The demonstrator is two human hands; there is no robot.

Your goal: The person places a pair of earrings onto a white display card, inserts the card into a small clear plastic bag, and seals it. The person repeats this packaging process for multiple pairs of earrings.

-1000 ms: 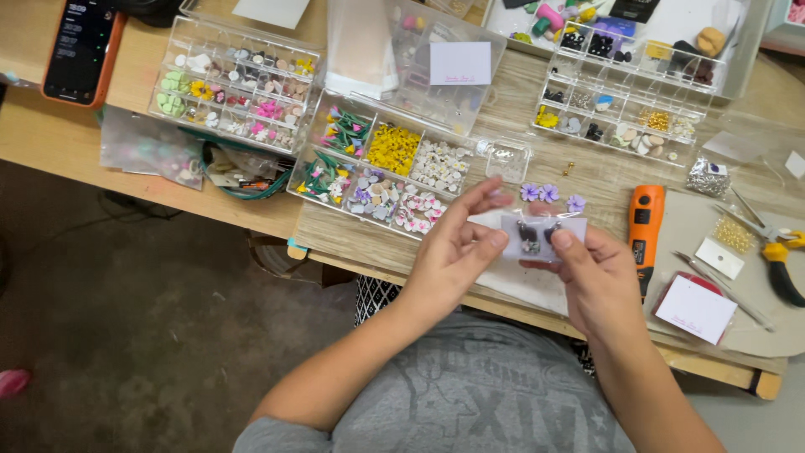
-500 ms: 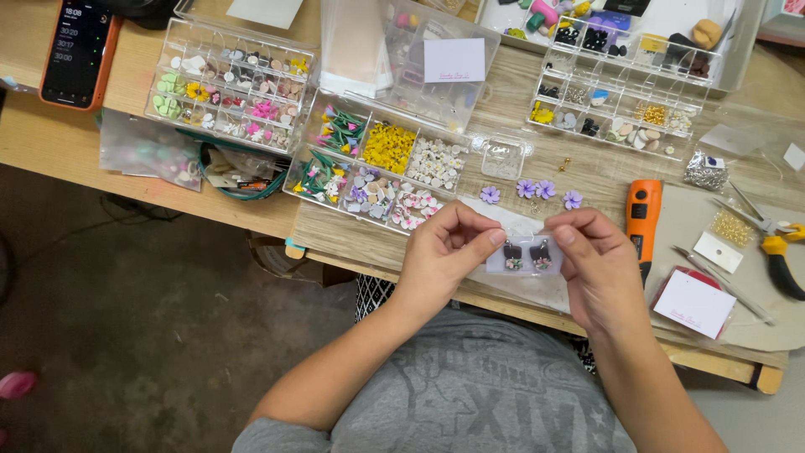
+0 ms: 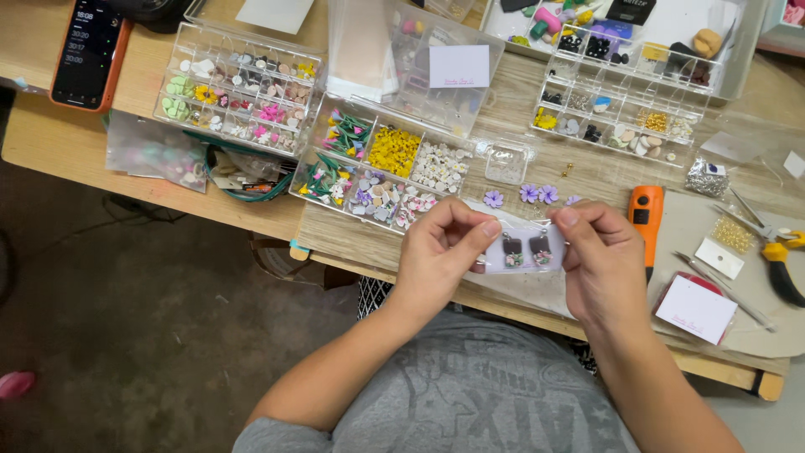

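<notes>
Together, the left hand [image 3: 436,252] and right hand [image 3: 599,256] pinch opposite ends of a clear earring packet [image 3: 524,248], its long axis running across between them, equally near both, above the counter [image 3: 352,231] edge, just left of the orange tool [image 3: 645,216].
</notes>
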